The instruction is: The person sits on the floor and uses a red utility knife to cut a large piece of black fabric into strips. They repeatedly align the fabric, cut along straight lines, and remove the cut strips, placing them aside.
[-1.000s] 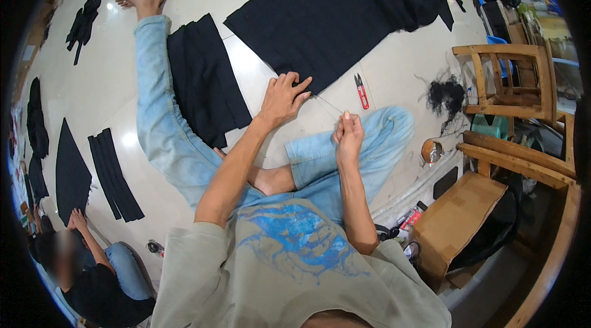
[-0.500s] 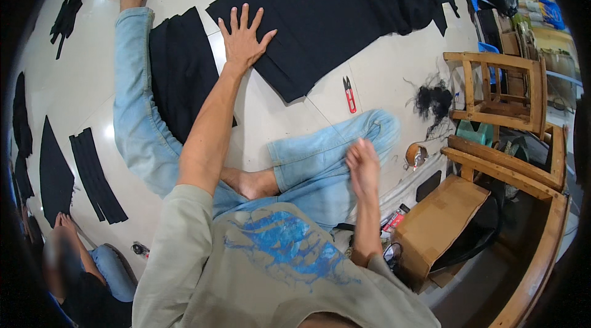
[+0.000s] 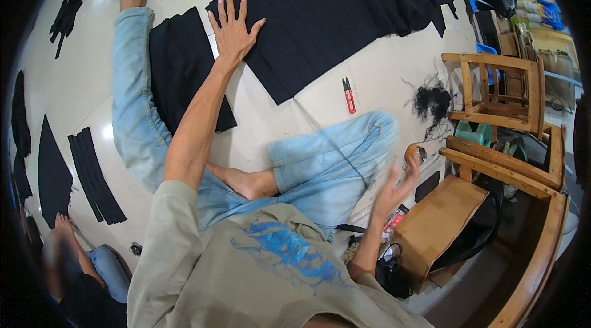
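Lying flat on the white floor [image 3: 394,75]: a big black cloth [image 3: 345,14], soft, floppy and light, best pinched at an edge. Pressing its near corner down: left hand [image 3: 234,32], open, fingers spread. Pulling a thin thread [image 3: 326,137] tight from the cloth: right hand [image 3: 397,186], fingers loosely open.

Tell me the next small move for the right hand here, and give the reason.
Probably draw the right hand a little further back to take up slack: a thin thread runs from the large black fabric across the bent knee towards it, while the left hand lies flat, pinning the fabric edge.
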Action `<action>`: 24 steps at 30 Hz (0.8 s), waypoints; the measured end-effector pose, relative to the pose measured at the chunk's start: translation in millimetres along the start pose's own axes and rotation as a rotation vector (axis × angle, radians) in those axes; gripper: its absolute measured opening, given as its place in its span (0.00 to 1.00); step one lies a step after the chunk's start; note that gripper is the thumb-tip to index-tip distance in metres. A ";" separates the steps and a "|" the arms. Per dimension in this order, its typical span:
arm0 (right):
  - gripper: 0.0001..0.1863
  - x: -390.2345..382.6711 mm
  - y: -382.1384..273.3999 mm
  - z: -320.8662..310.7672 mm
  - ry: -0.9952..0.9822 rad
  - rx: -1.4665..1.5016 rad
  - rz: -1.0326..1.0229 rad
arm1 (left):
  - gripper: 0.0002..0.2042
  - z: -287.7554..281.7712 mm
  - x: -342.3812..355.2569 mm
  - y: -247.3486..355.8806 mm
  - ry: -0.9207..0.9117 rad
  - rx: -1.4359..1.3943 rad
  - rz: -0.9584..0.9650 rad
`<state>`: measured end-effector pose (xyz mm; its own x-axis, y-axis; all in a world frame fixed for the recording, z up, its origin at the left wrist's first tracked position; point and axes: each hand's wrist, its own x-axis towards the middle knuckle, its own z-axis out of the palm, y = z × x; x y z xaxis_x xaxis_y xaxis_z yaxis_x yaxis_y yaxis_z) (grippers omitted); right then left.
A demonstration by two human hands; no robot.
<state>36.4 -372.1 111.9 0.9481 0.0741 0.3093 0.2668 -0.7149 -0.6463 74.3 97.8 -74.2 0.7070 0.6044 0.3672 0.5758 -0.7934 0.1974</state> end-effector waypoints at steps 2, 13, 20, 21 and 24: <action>0.25 17.4 -51.0 62.4 -0.269 0.202 0.026 | 0.40 4.8 6.2 -7.0 0.021 -0.003 -0.025; 0.20 4.4 -47.6 180.1 -0.709 0.282 0.195 | 0.39 6.1 9.9 -2.2 -0.057 0.019 -0.138; 0.18 22.2 -72.7 193.8 -0.249 1.666 0.945 | 0.39 8.1 10.3 -1.1 -0.060 0.013 -0.159; 0.18 21.3 -48.6 196.3 -0.285 1.760 0.921 | 0.40 8.4 12.9 -1.8 -0.100 0.052 -0.170; 0.15 20.0 -37.0 160.4 -0.238 1.671 1.062 | 0.41 9.2 16.6 1.6 -0.130 0.118 -0.178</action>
<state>73.3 -232.6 30.1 0.7697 0.3101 -0.5580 -0.5812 0.7019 -0.4117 90.7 107.2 -76.1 0.6325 0.7442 0.2147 0.7347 -0.6642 0.1379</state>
